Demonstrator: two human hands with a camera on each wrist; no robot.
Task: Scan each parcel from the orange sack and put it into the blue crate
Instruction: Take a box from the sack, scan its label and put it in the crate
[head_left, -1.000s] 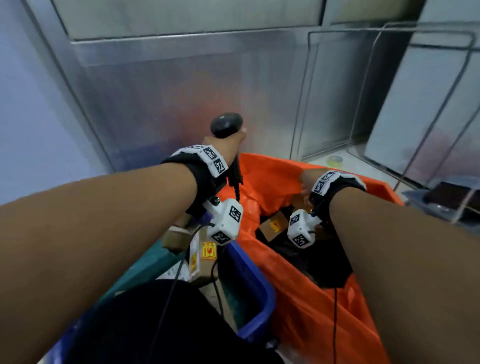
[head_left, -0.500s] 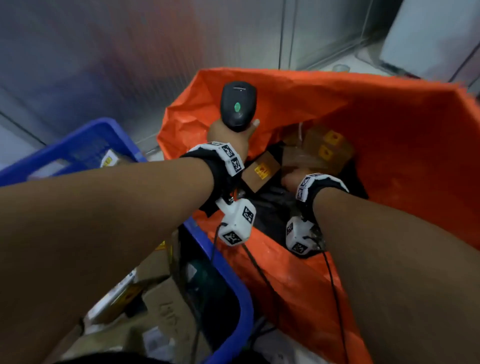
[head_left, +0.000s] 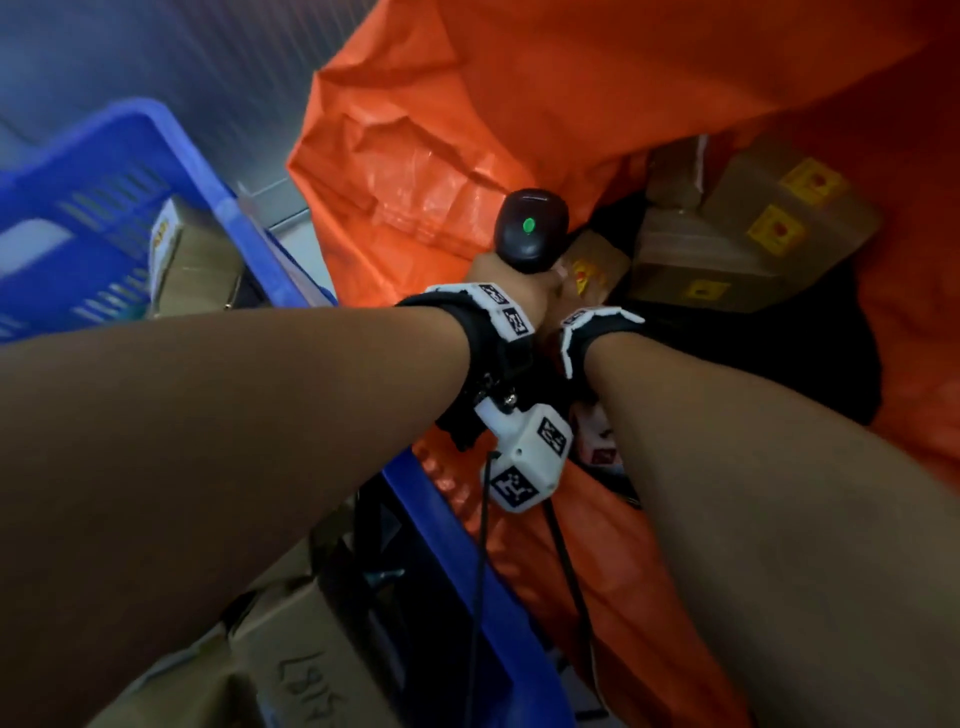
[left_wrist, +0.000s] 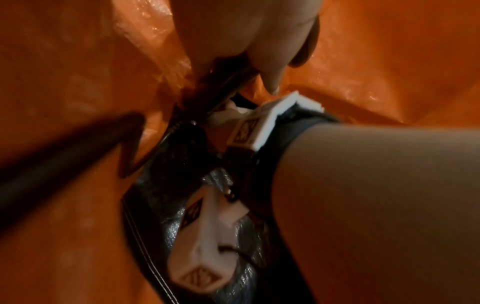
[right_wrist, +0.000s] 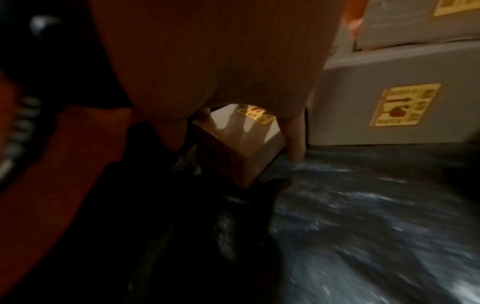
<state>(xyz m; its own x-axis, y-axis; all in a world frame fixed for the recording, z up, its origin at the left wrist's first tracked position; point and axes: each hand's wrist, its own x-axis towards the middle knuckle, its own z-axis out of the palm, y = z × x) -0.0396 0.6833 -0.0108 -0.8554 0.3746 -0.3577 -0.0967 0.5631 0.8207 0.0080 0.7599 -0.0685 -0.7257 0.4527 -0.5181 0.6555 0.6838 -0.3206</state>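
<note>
My left hand (head_left: 511, 283) grips a black barcode scanner (head_left: 530, 231) with a green light, held over the open orange sack (head_left: 467, 104). My right hand (head_left: 558, 306), mostly hidden behind the left wrist in the head view, is down inside the sack. In the right wrist view its fingers (right_wrist: 294, 139) curl round a small brown cardboard parcel (right_wrist: 241, 142) with a yellow sticker. Larger brown parcels (head_left: 753, 244) with yellow stickers lie deeper in the sack beside a black plastic bag (head_left: 779, 353). The blue crate (head_left: 208, 208) stands left of the sack.
Several cardboard parcels (head_left: 291, 660) lie inside the blue crate. Black cables (head_left: 566, 561) hang from the wrist cameras across the sack's near edge. A ribbed metal wall (head_left: 130, 47) rises behind the crate and sack.
The view has tilted down and closer into the sack. My left hand brought the scanner lower towards the parcels, and my right hand reached deeper and took hold of the small parcel.
</note>
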